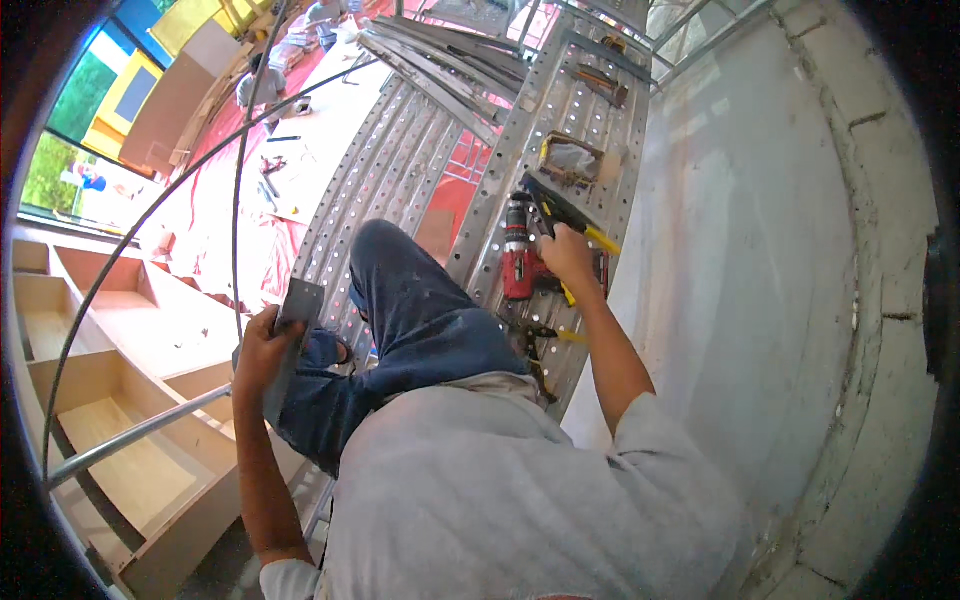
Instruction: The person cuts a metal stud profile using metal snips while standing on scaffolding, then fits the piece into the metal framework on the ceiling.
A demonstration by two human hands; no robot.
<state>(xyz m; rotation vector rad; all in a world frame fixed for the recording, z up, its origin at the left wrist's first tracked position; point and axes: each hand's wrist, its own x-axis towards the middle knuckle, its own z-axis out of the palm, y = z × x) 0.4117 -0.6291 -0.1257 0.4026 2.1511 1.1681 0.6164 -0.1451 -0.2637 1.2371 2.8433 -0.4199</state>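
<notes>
just beyond right hand (567, 256): open box (598, 165); clear plastic (570, 158) inside

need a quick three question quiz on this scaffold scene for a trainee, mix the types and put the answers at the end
1. Which hand holds the flat grey metal piece?
2. True or false: the red drill lies on the perforated metal planks, beside the right hand.
3. Choose one. The open wooden compartments are on the person's: A) right; B) left; C) both sides.

Key: 1. The left hand. 2. True. 3. B.
</notes>
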